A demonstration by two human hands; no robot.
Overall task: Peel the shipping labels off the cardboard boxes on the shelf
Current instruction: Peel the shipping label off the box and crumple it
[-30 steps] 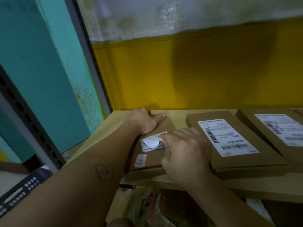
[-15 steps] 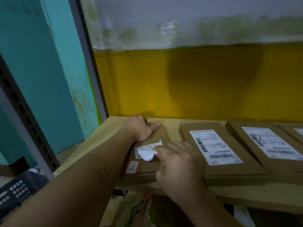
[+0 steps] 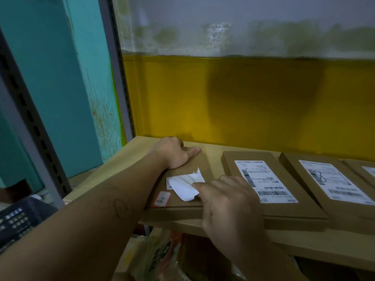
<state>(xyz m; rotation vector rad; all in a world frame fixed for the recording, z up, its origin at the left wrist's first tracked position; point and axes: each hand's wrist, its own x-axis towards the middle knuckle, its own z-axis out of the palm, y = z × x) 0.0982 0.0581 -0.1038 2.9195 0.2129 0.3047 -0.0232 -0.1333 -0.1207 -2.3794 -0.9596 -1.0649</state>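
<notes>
Label (image 3: 185,186) half-lifted on leftmost box (image 3: 203,165), shelf (image 3: 223,229) left end. Right hand (image 3: 227,205) pinches its curled flap, fingers narrow; left hand (image 3: 172,154) grips the box's far corner. Thin paper, likely tears; hold near the stuck line.

print on the middle label (image 3: 263,180) is too blurred to read.
</notes>
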